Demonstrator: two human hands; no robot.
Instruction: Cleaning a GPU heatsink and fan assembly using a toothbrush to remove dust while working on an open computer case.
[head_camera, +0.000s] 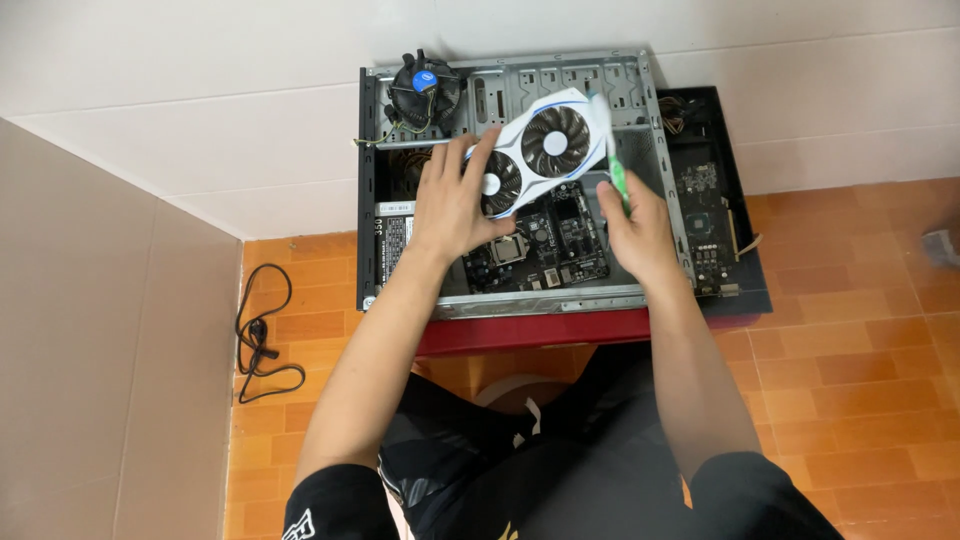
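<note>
Left hand (452, 205) spreads its fingers over the white twin-fan graphics card (535, 150), tilted diagonally above the open computer case (640, 100) on the red table (530, 332), while right hand (638, 232) grips a green-handled screwdriver (618, 180) beside it.
</note>
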